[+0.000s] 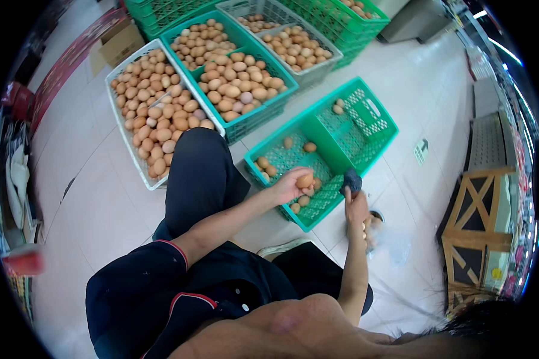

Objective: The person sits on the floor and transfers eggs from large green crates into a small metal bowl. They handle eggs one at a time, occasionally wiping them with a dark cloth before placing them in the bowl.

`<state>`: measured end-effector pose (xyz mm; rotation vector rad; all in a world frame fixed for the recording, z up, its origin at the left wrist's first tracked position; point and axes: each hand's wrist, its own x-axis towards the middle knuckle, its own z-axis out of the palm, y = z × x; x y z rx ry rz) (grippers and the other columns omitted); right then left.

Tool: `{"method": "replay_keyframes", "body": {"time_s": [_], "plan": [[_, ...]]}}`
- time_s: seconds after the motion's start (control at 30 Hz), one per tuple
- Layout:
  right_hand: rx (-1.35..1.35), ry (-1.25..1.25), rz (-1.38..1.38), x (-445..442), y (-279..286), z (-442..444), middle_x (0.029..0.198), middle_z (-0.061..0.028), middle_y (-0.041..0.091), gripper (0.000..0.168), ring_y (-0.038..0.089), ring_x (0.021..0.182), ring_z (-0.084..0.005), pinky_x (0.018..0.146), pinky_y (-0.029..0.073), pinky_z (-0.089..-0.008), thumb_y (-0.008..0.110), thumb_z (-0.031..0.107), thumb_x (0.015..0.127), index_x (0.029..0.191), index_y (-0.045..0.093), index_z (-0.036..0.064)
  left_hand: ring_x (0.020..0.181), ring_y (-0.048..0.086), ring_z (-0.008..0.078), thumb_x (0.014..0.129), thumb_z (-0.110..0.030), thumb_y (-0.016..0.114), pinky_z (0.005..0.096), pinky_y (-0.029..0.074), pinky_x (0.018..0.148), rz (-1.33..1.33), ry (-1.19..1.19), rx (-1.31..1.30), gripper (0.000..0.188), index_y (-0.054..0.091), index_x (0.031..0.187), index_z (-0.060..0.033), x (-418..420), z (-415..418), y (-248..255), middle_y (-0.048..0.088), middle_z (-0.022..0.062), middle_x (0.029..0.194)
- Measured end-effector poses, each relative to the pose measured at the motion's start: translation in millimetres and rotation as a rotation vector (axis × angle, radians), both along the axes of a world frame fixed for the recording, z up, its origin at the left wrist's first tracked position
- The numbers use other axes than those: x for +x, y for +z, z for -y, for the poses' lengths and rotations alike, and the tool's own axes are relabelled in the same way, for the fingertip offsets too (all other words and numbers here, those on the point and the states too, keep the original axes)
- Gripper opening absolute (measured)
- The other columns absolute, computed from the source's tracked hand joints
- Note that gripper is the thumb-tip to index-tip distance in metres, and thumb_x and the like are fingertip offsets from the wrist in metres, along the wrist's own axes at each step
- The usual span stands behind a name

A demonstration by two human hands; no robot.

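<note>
A brown egg (304, 181) is held in the fingers of my left hand (291, 187), over the near compartment of a green plastic crate (325, 141). My right hand (356, 206) grips a dark, crumpled cloth (351, 181) by the crate's right rim, apart from the egg. Several loose eggs (310, 147) lie on the floor of the near compartment, some partly hidden below my left hand. Two more eggs (338, 107) rest in the far compartment, beyond the divider. Beside my right forearm, partly hidden by it, is a container (377, 216) with what look like eggs or shells.
A white crate (130, 155), a teal crate (251, 111) and a grey crate (334, 51), all full of eggs, stand at upper left. Green crates (355, 33) stand behind them. An open cardboard box (122, 44) lies beyond. A wooden-framed display stand (476, 229) is at right.
</note>
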<state>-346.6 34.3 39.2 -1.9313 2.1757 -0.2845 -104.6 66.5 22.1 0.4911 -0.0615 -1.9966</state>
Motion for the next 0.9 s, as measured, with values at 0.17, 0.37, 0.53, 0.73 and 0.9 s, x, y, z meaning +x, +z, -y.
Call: {"method": "replay_keyframes", "body": {"time_s": [0.17,0.37,0.53,0.73,0.9], "plan": [[0.119,-0.154,0.334,22,-85,-41,0.095,-0.0287,0.061,0.062,0.061,0.091,-0.0381,0.079,0.046,-0.0439,0.06,0.051,0.08,0.094,0.053,-0.009,0.067,0.056,0.0159,0.09,-0.028,0.054,0.0237,0.042,0.049,0.072,0.058,-0.013,0.021,0.048,0.097,-0.0096,36,22,65,0.056,0.0076,0.081],[-0.018,-0.572,0.624,41,-115,-39,0.087,-0.0256,0.062,0.056,0.061,0.085,-0.0373,0.076,0.046,-0.0451,0.059,0.047,0.081,0.09,0.054,-0.008,0.079,0.061,0.0213,0.092,-0.028,0.049,0.0282,0.053,0.057,0.17,0.292,-0.452,0.027,0.048,0.105,-0.0043,135,118,159,0.059,0.0136,0.088],[-0.026,-0.562,0.404,39,-102,-44,0.091,-0.022,0.063,0.053,0.06,0.087,-0.0393,0.076,0.046,-0.0472,0.056,0.049,0.081,0.095,0.057,-0.002,0.07,0.06,0.0166,0.09,-0.03,0.044,0.0281,0.045,0.052,0.854,0.534,-0.318,0.023,0.054,0.093,-0.0097,223,190,143,0.058,0.0071,0.083],[0.067,-0.566,0.401,86,-75,-37,0.089,-0.0193,0.064,0.044,0.061,0.086,-0.0369,0.074,0.047,-0.0462,0.058,0.044,0.082,0.095,0.055,0.002,0.098,0.055,0.0281,0.081,-0.027,0.056,0.0383,0.046,0.082,2.351,0.415,-0.243,0.037,0.05,0.104,0.002,397,196,-8,0.054,0.0173,0.108],[0.072,-0.638,0.317,53,-71,-45,0.086,-0.0171,0.064,0.04,0.062,0.082,-0.0358,0.07,0.048,-0.0459,0.059,0.041,0.081,0.095,0.053,0.003,0.113,0.049,0.0351,0.08,-0.031,0.061,0.0423,0.04,0.095,2.367,-0.184,-0.272,0.054,0.043,0.121,-0.001,341,196,-41,0.048,0.0238,0.122]]}}
